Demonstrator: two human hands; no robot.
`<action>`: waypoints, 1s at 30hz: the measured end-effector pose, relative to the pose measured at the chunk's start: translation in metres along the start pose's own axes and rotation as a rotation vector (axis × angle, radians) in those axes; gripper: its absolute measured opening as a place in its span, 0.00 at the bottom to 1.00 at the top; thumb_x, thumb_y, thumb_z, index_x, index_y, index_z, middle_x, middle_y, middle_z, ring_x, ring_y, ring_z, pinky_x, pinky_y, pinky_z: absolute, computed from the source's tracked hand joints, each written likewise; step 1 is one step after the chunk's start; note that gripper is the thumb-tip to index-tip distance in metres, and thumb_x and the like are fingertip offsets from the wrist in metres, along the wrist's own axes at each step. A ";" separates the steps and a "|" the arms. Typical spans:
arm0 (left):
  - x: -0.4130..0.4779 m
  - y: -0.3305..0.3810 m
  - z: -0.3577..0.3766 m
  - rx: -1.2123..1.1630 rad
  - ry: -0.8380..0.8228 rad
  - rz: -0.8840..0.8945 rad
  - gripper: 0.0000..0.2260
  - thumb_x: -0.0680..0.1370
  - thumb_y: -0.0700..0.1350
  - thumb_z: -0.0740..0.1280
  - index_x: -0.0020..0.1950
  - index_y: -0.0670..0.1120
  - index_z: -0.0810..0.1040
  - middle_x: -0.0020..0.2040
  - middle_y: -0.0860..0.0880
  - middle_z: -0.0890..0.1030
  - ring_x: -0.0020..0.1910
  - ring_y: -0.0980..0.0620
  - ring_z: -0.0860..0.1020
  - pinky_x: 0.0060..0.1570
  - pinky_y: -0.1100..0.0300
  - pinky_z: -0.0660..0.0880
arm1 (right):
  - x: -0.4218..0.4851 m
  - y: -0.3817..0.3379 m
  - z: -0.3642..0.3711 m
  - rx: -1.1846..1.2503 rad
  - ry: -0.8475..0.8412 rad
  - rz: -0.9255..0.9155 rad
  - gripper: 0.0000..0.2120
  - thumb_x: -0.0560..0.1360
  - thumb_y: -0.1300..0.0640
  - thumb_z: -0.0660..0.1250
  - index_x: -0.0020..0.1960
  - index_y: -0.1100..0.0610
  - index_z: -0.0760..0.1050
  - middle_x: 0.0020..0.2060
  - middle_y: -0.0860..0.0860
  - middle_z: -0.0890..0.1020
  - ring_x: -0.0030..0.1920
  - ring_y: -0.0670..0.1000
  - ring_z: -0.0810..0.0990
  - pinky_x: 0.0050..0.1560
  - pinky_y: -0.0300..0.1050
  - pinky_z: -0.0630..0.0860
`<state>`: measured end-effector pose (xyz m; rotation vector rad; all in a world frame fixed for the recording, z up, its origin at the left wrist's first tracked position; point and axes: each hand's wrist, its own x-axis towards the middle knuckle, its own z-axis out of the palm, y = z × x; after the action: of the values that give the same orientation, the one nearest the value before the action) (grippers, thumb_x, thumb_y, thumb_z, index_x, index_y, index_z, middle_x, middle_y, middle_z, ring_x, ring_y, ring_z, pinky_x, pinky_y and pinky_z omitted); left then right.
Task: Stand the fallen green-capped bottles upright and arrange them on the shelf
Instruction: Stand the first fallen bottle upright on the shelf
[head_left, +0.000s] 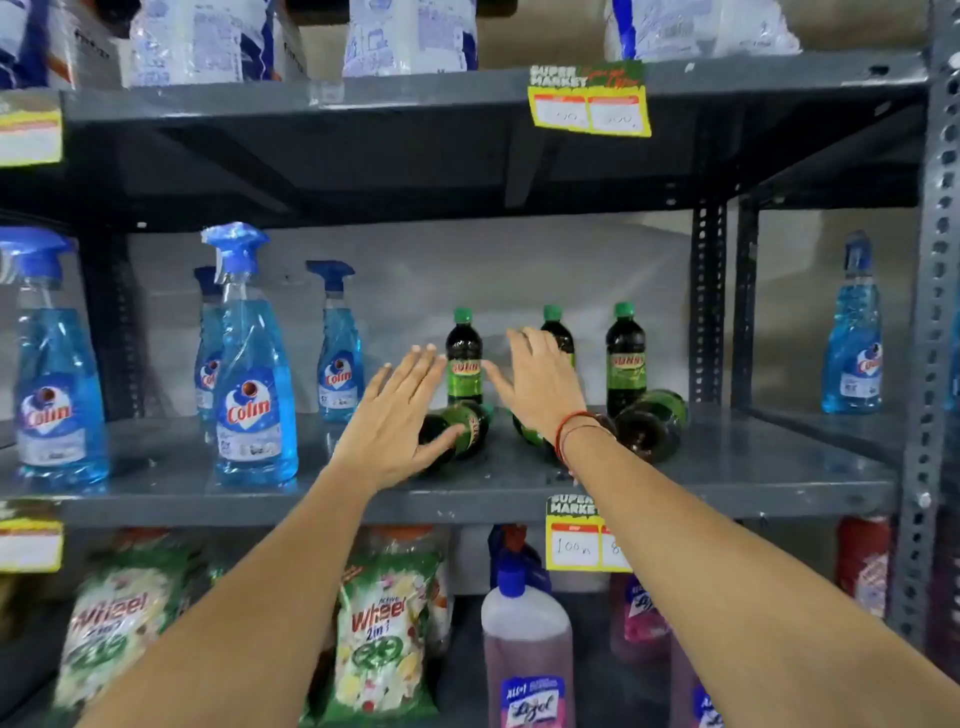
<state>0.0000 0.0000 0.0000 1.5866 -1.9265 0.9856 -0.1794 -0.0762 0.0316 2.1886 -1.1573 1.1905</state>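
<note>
Grey metal shelf, middle tier, seen from the front. Three green-capped bottles stand upright toward the back: left standing bottle, middle standing bottle partly hidden behind the right hand, right standing bottle. Three more lie on their sides nearer the front edge: left fallen bottle just in front of the left standing one, middle fallen bottle mostly covered by the right wrist, right fallen bottle lying at the foot of the right standing bottle, base toward the camera. Left hand reaches in with fingers spread and straight, palm down, gripping nothing; its thumb rests against the near side of the left fallen bottle. Right hand is likewise flat and splayed, holding nothing, hovering over the middle fallen bottle; whether it touches that bottle cannot be told. A red thread circles the right wrist. To the left on the same tier stand blue spray bottles, one more far right beyond the upright post. Yellow price tags hang from the shelf edges above and below. Lower tier holds detergent bags and a purple cleaner bottle.
</note>
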 end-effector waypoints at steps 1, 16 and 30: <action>-0.009 -0.003 0.004 0.005 -0.024 0.009 0.41 0.75 0.69 0.39 0.76 0.41 0.54 0.76 0.42 0.57 0.75 0.46 0.54 0.71 0.44 0.58 | 0.001 -0.007 0.006 0.028 -0.056 0.025 0.28 0.79 0.43 0.55 0.66 0.65 0.68 0.62 0.62 0.73 0.64 0.61 0.70 0.62 0.53 0.69; -0.071 -0.013 0.022 0.080 -0.052 -0.316 0.40 0.68 0.72 0.41 0.51 0.42 0.75 0.37 0.40 0.81 0.38 0.38 0.79 0.33 0.54 0.66 | 0.007 -0.073 0.040 1.155 -0.720 0.988 0.12 0.75 0.52 0.64 0.39 0.58 0.67 0.36 0.55 0.75 0.36 0.52 0.75 0.43 0.46 0.77; -0.067 0.000 0.025 0.048 -0.017 -0.208 0.36 0.73 0.67 0.39 0.48 0.47 0.81 0.41 0.45 0.84 0.40 0.44 0.79 0.33 0.57 0.66 | 0.010 -0.059 0.037 0.627 -0.133 0.432 0.35 0.64 0.45 0.74 0.64 0.59 0.66 0.58 0.58 0.77 0.57 0.59 0.76 0.57 0.50 0.73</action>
<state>0.0176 0.0238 -0.0649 1.7861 -1.7178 0.9401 -0.1102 -0.0713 0.0214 2.5673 -1.5235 1.8093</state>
